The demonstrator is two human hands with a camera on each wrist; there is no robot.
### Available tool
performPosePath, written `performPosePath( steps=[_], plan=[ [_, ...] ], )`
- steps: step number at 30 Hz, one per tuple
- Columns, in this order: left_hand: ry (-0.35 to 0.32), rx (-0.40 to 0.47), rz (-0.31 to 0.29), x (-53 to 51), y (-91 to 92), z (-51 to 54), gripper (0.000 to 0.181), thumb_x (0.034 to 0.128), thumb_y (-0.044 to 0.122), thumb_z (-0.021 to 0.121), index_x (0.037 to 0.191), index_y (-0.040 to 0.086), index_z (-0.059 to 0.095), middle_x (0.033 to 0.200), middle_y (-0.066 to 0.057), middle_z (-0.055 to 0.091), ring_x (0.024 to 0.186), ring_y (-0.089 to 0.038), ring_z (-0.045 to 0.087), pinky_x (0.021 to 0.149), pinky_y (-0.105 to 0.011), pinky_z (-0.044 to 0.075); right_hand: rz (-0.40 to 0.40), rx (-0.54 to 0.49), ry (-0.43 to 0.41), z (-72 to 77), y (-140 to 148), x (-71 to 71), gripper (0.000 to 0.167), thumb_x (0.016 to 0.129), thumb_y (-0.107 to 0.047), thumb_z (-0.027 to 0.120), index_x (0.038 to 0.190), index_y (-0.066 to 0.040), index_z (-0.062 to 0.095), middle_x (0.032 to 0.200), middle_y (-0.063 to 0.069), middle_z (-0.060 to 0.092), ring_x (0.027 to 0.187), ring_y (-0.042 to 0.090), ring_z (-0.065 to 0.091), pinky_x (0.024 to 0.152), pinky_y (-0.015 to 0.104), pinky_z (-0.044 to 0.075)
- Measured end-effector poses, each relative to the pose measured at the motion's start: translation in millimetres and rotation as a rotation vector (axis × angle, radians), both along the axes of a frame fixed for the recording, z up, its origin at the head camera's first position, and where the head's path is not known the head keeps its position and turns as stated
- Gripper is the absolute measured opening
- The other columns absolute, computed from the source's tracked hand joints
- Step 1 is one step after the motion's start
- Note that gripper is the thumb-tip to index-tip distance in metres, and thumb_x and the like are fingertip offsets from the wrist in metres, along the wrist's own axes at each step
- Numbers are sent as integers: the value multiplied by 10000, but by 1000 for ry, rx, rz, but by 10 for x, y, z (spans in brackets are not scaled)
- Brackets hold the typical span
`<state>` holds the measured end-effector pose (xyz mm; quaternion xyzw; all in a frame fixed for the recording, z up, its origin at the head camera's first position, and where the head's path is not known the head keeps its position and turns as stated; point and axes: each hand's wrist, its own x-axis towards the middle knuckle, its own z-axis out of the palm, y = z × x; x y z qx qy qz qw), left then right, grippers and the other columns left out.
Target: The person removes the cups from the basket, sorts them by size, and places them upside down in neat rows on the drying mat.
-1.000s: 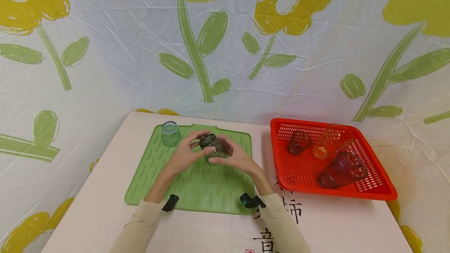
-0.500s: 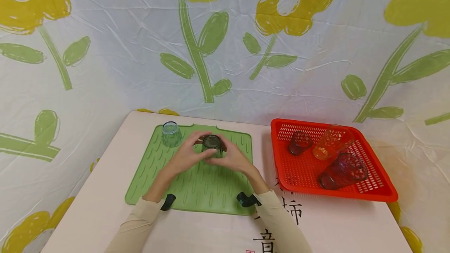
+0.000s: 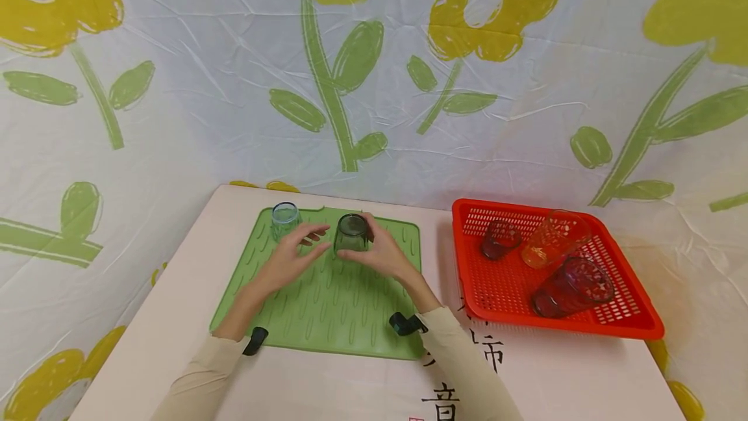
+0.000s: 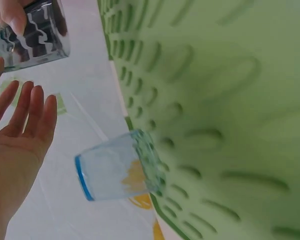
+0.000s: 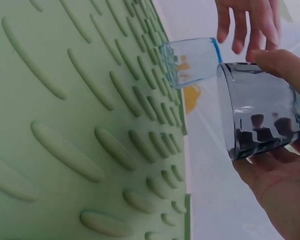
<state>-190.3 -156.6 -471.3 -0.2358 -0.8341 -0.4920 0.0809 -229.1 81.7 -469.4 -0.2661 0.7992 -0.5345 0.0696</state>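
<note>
My right hand (image 3: pixel 382 253) grips a dark grey glass tumbler (image 5: pixel 262 112) by its side, thumb on one side and fingers round the other. In the right wrist view a gap shows between the tumbler and the green ridged mat (image 3: pixel 350 317), so it is held above the mat. My left hand (image 3: pixel 292 258) is apart from the tumbler, to its left, with loose fingers and nothing in them. A pale blue glass (image 4: pixel 115 167) stands on the mat's far left corner, its blue-ringed end up, just beyond my left hand.
To the right stands a red plastic basket (image 3: pixel 476 307) with a small dark red glass (image 3: pixel 500 240), a clear orange-tinted glass (image 3: pixel 549 242) and a larger purple glass (image 3: pixel 569 291) lying tilted in it. A flowered cloth (image 3: pixel 234 83) hangs behind the table.
The tumbler was tilted between both hands, then turned more upright. My left hand has let go and moved left and toward me, while my right hand keeps its grip.
</note>
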Motion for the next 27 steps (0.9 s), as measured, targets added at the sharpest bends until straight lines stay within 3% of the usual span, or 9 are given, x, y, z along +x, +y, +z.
performPosePath(
  steps=[9,16,19,27],
  plan=[
    [27,-42,48,54,-250,-114,329,998,37,669,1319,-27,641,1214,-172,660,1066,-375,635,860,-487,550,-73,18,14,-67,-104,-114,794,867,-255,857,1515,-155,408,1358,51,580,1277,209,573,1040,437,485],
    [65,-76,75,82,-469,-242,297,978,-22,668,1272,-66,651,1179,-261,663,998,-356,642,783,-432,556,-81,-25,11,-132,-199,-204,787,860,-215,862,1499,-122,412,1360,76,573,1274,228,572,1056,440,472],
    [49,-99,96,98,-562,-291,292,988,-15,656,1275,-65,651,1175,-255,660,1002,-345,633,784,-416,545,-82,-38,3,-162,-242,-242,787,865,-211,858,1503,-123,405,1376,79,561,1288,224,561,1072,430,461],
    [68,-204,163,134,-826,-426,291,987,-10,660,1266,-89,649,1205,-255,648,1070,-419,581,822,-537,502,-113,-68,-30,-240,-368,-316,818,887,-199,835,1549,-136,358,1419,113,537,1316,238,544,1086,436,452]
  ],
)
